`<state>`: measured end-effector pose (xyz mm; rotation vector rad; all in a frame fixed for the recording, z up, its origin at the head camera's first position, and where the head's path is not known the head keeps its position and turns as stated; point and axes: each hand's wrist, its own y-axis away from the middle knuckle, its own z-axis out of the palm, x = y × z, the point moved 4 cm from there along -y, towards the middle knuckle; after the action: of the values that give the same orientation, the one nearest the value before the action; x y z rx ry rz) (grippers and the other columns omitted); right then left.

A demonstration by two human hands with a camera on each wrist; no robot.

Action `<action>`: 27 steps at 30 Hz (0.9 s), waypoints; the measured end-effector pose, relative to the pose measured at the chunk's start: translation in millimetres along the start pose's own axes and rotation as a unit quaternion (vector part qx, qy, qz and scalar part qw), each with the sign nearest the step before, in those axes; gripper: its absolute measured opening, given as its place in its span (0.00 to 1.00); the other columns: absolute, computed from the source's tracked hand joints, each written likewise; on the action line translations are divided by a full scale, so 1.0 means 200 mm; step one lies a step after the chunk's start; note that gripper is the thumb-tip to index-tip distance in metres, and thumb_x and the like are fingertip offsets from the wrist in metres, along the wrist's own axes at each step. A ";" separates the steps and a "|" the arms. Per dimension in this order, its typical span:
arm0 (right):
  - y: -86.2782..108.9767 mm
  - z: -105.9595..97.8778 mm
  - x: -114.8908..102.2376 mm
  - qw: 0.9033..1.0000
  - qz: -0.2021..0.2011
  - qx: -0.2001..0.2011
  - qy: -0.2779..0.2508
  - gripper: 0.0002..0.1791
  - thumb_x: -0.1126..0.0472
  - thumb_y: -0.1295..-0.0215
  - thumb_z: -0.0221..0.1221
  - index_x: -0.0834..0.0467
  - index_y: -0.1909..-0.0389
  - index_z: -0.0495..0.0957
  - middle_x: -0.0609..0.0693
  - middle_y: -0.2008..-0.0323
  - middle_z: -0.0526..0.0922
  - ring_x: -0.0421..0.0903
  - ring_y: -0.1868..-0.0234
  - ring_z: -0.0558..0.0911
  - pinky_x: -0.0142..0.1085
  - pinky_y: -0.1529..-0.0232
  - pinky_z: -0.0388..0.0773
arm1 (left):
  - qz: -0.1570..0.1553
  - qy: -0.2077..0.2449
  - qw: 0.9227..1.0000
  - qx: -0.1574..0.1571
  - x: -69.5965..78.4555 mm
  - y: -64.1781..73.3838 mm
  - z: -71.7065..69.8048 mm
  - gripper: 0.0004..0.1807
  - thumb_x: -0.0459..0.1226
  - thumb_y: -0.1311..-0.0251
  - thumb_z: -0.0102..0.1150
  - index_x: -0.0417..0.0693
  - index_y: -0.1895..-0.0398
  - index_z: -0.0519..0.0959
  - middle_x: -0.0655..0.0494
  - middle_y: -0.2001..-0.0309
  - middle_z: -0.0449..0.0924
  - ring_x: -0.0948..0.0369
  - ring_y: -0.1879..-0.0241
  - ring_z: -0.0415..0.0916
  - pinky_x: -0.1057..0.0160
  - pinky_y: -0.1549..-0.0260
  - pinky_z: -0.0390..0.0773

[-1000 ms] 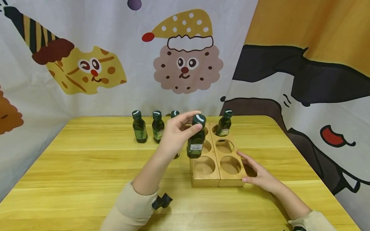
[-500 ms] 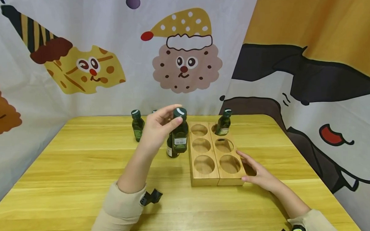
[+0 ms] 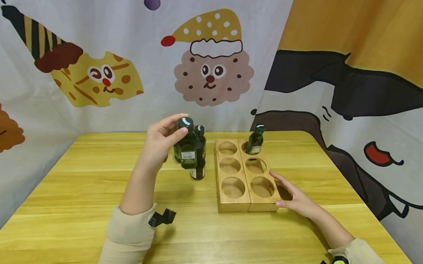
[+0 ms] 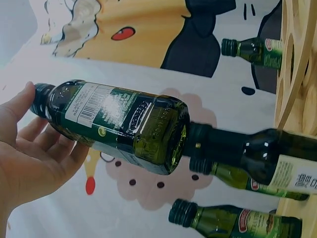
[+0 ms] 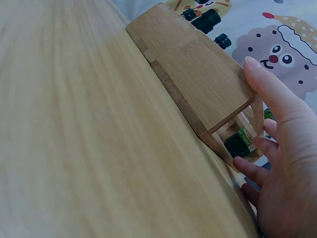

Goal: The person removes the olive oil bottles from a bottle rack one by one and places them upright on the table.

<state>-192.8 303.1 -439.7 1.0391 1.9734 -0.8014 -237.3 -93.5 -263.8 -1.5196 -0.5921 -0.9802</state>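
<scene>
My left hand [image 3: 159,139] pinches the dark cap of a green glass bottle [image 4: 119,124], held upright in front of other bottles. The bottle has a barcode label. Just behind it stands a darker bottle [image 3: 198,172] with a pale label. A small green bottle [image 3: 200,138] shows farther back. My right hand [image 3: 298,201] touches the right side of a wooden rack [image 3: 234,207], thumb at the near corner, fingers spread loosely along the side. Round holes run in two columns through the rack. Another small green bottle [image 3: 255,141] sits in its far right hole.
The rack and the bottles stand on a yellow wooden table [image 3: 74,199]. A cartoon-printed curtain [image 3: 124,26] hangs along the table's back edge. Another green bottle [image 4: 235,220] shows low in the left wrist view; my left hand mostly hides the leftmost bottles in the head view.
My left hand has carried the bottle leftward from above the rack to in front of the standing bottles. My right hand has stayed at the rack's side.
</scene>
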 end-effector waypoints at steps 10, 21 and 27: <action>0.00 0.00 0.01 1.000 -0.002 -0.001 -0.004 0.48 0.69 0.43 0.64 0.51 0.25 0.51 0.57 0.31 0.61 0.50 0.36 0.66 0.26 0.39 0.55 | -0.014 0.034 0.999 0.011 -0.04 -0.01 -0.10 0.14 0.29 0.36 0.58 0.47 0.49 0.81 0.48 0.55 0.83 0.56 0.53 0.79 0.60 0.50 0.75; 0.00 0.00 -0.02 1.000 0.000 -0.005 -0.005 0.47 0.70 0.42 0.63 0.52 0.25 0.50 0.57 0.30 0.59 0.54 0.35 0.64 0.28 0.38 0.55 | -0.038 0.013 0.999 0.012 -0.11 0.02 -0.16 0.14 0.31 0.36 0.58 0.46 0.48 0.81 0.48 0.54 0.83 0.57 0.52 0.79 0.63 0.52 0.75; 0.00 0.00 -0.01 1.000 0.001 -0.002 -0.003 0.47 0.69 0.42 0.64 0.52 0.25 0.50 0.56 0.30 0.59 0.55 0.35 0.64 0.28 0.38 0.56 | -0.063 0.005 0.998 0.017 -0.16 0.04 -0.19 0.16 0.33 0.36 0.59 0.46 0.45 0.79 0.48 0.52 0.82 0.58 0.50 0.77 0.64 0.51 0.74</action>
<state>-191.9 302.2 -438.8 1.0341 1.9676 -0.7977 -256.8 -127.3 -296.7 -1.4606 -0.7016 -1.0680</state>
